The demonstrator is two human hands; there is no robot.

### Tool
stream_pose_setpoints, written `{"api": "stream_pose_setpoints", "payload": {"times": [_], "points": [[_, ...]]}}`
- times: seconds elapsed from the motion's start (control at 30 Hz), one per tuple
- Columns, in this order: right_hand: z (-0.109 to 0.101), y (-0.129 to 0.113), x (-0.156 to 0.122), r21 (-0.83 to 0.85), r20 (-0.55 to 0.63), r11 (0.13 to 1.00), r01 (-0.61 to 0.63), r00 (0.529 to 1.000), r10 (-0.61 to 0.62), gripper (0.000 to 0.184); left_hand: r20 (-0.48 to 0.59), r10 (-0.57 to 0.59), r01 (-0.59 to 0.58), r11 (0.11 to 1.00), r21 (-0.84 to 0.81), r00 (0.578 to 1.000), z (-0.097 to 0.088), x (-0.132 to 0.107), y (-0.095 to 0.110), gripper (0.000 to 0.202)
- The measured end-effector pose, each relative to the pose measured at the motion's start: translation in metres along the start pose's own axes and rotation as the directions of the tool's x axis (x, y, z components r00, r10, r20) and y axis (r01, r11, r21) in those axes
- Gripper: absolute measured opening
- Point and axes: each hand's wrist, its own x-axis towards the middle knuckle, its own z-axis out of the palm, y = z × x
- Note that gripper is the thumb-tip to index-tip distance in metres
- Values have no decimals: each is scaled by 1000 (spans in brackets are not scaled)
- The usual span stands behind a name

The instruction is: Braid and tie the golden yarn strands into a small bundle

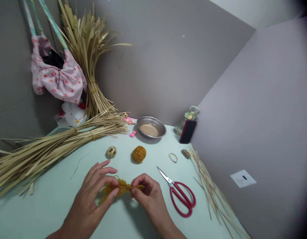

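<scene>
Straw (56, 145) was spread at left, scissors (170, 182) laid at lower right, a yarn ball (139, 154) set centrally. Lower centre, a mustard tuft (123, 188) was pinched between barely parted fingertips by left hand (87, 194) and right hand (149, 195).

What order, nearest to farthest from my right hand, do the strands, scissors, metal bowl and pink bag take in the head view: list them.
From the right hand:
1. Strands: pinched in its fingertips
2. Scissors: just to its right
3. Metal bowl: ahead, near the wall
4. Pink bag: far left
</scene>
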Motion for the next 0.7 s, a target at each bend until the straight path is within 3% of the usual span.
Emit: {"api": "stream_pose_setpoints", "payload": {"times": [0.13, 0.4, 0.53, 0.7], "points": [[2, 1, -2, -33, 9, 999, 6, 1000, -6, 13, 75, 23, -25, 999, 26, 997, 3, 1, -1, 7], [2, 0, -8, -231, 91, 958, 166, 985, -149, 9, 74, -52, 58, 995, -75, 996, 1, 4, -1, 9], [2, 3, -8, -264, 82, 949, 169, 985, -153, 4, 65, -196, 204, 967, -155, 979, 2, 1, -1, 7], [4, 7, -7, -238, 80, 966, 105, 993, -88, 4, 156, -431, 458, 853, -252, 889, 2, 0, 5, 26]]}}
